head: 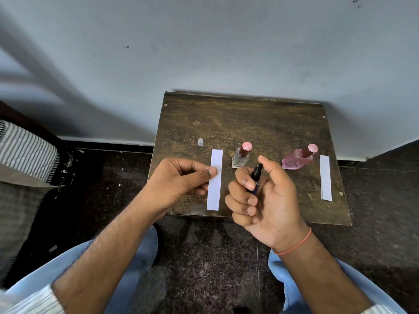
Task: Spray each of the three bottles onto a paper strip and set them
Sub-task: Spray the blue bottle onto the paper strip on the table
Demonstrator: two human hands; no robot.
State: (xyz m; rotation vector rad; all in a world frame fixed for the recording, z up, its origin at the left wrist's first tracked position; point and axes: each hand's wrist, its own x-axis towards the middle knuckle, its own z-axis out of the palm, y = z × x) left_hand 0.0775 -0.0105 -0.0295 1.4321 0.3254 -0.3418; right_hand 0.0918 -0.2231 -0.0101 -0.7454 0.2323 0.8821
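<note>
Since strip (214,180) is flimsy, pinched mid-edge by left hand (181,180); right hand (260,196) wrapped round slim, light spray bottle (256,177), grip low on barrel

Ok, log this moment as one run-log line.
left hand: pinches paper strip | right hand: grips dark spray bottle, nozzle toward strip | clear bottle, pink bottle: capped on table

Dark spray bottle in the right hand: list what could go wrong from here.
1. The dark spray bottle has its nozzle tilted toward the clear bottle, so mist may miss the paper strip pinched by the left hand.
2. The right hand sits close to the clear bottle and could knock it.
3. The small clear cap could roll off the table.
</note>
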